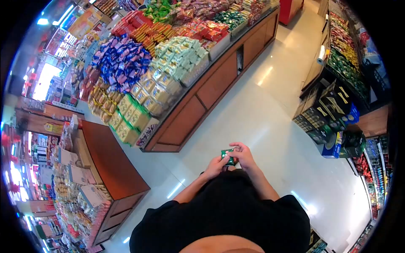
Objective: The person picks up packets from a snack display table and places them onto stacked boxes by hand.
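Note:
A small green packet [227, 156] with a pale and reddish print is held between both hands in front of my body, above the shiny floor. My left hand [216, 166] grips its left side, thumb on the front. On the right side, my right hand [243, 156] pinches the packet with the thumb over its front, while the index finger stretches out above the top edge. The packet's lower part is partly covered by the fingers.
A wooden display counter [202, 95] heaped with wrapped sweets runs from front left to the back. Another brown counter [112, 158] with bagged goods stands at left. At right are black boxes [333, 103], a blue box [333, 145] and shelves of packets. Pale tiled floor [261, 109] lies between.

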Tool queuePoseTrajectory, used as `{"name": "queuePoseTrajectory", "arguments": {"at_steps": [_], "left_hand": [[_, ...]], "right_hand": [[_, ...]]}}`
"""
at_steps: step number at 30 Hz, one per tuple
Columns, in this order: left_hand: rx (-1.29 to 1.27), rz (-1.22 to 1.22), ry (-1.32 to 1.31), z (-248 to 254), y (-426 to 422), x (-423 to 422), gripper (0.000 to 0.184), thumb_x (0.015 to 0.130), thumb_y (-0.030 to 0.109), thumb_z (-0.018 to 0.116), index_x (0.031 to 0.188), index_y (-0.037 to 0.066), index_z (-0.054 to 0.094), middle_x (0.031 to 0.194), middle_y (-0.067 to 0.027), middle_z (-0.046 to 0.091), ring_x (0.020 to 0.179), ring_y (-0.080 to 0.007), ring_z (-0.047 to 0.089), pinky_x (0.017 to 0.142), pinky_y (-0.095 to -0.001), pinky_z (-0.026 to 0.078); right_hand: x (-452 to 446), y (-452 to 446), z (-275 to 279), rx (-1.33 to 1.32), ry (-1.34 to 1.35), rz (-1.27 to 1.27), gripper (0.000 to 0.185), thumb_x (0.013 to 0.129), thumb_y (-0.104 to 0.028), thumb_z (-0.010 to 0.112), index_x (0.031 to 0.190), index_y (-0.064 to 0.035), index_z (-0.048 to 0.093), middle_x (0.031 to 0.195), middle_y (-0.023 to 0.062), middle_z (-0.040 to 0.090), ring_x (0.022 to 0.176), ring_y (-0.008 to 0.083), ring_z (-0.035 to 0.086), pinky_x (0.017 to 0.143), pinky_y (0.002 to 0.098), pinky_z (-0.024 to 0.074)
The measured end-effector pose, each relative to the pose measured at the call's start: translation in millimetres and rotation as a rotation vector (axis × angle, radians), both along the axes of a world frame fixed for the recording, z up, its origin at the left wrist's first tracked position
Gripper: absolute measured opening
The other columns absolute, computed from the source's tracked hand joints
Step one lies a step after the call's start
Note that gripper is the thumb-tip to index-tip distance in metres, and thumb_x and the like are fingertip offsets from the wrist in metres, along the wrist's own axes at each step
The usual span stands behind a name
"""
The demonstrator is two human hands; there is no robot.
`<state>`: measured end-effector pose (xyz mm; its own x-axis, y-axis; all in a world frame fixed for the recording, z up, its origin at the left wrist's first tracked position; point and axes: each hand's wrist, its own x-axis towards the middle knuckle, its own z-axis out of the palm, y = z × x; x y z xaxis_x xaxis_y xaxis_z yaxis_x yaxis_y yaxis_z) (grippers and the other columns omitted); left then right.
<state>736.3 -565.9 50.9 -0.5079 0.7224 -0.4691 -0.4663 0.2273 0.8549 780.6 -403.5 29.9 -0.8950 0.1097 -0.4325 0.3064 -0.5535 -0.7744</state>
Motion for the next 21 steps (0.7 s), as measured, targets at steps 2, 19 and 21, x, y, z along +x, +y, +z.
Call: {"name": "queuePoseTrajectory", "arguments": {"at_steps": [2,19,21], "left_hand": [[-0.005,-0.003,0.038,-3,17,-36,0.037,0.096,0.04,0.043,0.1,0.008,0.06,0.076,0.0048,0.053,0.06,-0.0034,0.043,0.053,-0.0198,0.034],[0.122,-0.149,0.062,-31,183,-337,0.043,0.095,0.044,0.037,0.096,0.007,0.059,0.063,0.0029,0.046,0.053,-0.0057,0.04,0.048,-0.0202,0.03],[0.146,-0.164,0.041,-23,208,-381,0.042,0.096,0.043,0.038,0.099,0.006,0.059,0.065,0.0031,0.046,0.054,-0.0055,0.039,0.049,-0.0205,0.031]], "right_hand": [[-36,17,1,-0.031,0.059,-0.022,0.039,0.073,-0.001,0.068,0.109,0.0009,0.052,0.065,-0.002,0.05,0.053,0.0056,0.047,0.049,0.0186,0.0375],[-315,184,-2,0.205,0.139,-0.064,0.032,0.08,-0.006,0.066,0.109,-0.0003,0.053,0.069,0.0002,0.056,0.059,0.0055,0.049,0.052,0.0203,0.0393],[-355,211,12,0.232,0.115,-0.051,0.035,0.081,-0.006,0.066,0.112,0.0,0.051,0.069,0.0005,0.055,0.06,0.0062,0.05,0.053,0.0208,0.0403]]}}
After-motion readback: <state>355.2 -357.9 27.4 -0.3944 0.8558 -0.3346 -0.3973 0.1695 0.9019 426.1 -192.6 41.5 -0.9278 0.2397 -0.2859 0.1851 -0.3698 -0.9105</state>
